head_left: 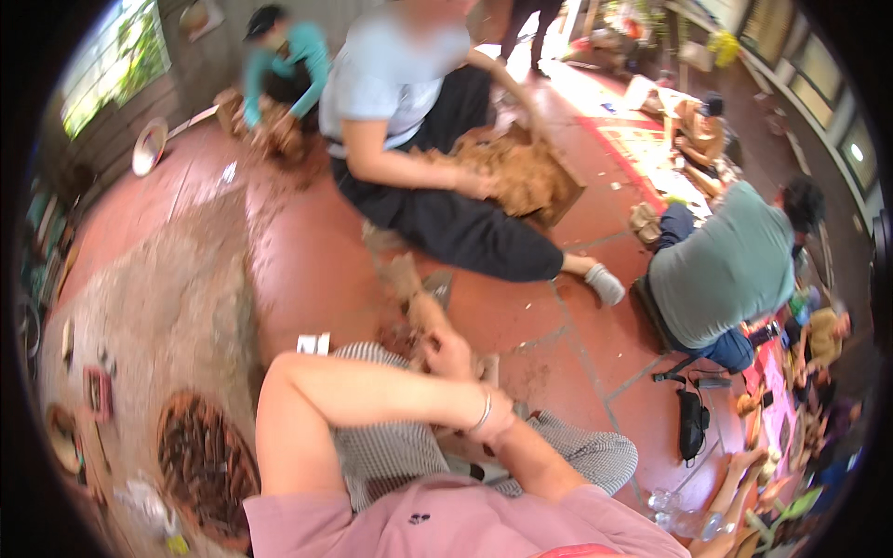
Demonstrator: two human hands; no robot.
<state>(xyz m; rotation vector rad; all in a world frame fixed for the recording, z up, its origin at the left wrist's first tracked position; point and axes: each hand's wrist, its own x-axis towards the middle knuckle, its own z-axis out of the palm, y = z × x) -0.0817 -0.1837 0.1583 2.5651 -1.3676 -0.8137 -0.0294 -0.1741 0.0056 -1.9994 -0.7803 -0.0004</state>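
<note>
My left forearm crosses in front of me, with a thin bracelet at the wrist. My left hand (498,418) is closed around my right forearm. Farther forward, my right hand (446,355) is blurred, its fingers curled. A tan, elongated thing (423,302) extends away from those fingers; its kind is unclear. Dark reddish-brown crumbs (398,337) lie beside the right hand on the tiled floor (307,279). Below my arms are my legs in checked trousers (577,448), and a pale object (488,370) shows partly between them.
Opposite me, a seated person in a light blue top (391,93) works at a tray (569,197) of brown crumbly material. A round basket (175,423) of dark brown pieces stands at left. On the right are a person in grey-green (721,251) and a black bag (691,426).
</note>
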